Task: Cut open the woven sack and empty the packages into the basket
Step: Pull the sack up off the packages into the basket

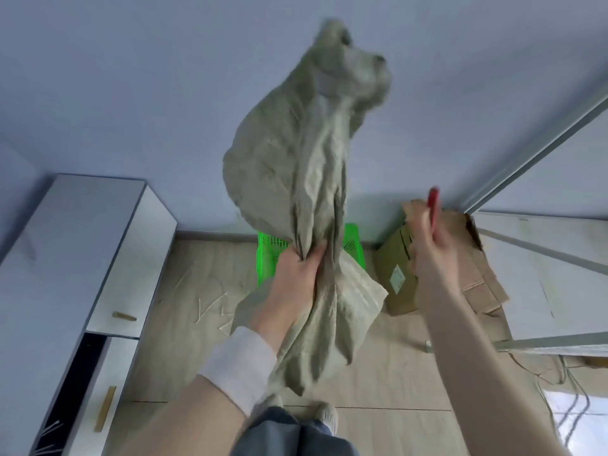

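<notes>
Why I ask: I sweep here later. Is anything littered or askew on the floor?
Yes: pale strips lie scattered on the floor left of the green basket, and torn, flattened cardboard sprawls beside the box.

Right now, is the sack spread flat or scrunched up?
Scrunched up. The left hand grips the sack bunched at its middle, with creased cloth fanning above and below. Whether anything is inside, cannot tell.

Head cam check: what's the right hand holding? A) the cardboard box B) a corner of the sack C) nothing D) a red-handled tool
D: the right hand grips a red-handled tool, blurred and held apart from the woven sack, which only the left hand holds, bunched in its fist.
</notes>
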`<state>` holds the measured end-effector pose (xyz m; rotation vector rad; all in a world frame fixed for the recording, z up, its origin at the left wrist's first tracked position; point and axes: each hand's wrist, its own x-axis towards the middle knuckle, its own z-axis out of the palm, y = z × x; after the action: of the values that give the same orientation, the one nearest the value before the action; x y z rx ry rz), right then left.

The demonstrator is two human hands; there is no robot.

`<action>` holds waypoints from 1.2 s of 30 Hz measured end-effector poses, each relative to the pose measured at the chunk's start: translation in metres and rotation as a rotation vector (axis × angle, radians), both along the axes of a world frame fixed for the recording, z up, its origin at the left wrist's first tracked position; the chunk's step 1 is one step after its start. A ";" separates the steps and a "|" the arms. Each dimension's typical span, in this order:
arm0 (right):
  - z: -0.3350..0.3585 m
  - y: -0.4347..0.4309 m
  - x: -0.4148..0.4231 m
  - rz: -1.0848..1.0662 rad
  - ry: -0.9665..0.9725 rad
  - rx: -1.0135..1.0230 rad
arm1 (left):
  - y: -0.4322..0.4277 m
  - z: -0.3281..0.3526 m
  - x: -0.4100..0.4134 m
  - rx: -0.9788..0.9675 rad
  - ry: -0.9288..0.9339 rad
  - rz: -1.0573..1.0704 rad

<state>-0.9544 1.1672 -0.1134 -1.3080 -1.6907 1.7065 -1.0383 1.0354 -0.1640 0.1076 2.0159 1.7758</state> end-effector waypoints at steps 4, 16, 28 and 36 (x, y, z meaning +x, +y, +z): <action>-0.045 -0.045 0.027 0.447 -0.101 0.084 | 0.011 0.046 -0.028 0.320 -0.284 -0.091; -0.001 -0.065 -0.021 -0.046 0.184 -0.427 | -0.044 0.077 -0.068 0.089 0.193 -0.305; 0.046 -0.059 -0.060 0.193 0.199 -0.748 | -0.071 -0.011 -0.006 -0.400 0.301 -0.509; 0.026 -0.001 -0.068 0.134 0.241 -0.675 | -0.013 0.000 0.003 -0.246 0.229 -0.255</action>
<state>-1.0224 1.1665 -0.0875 -1.1846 -1.1186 2.5316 -1.0348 1.0223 -0.1643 0.4864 2.2471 1.4011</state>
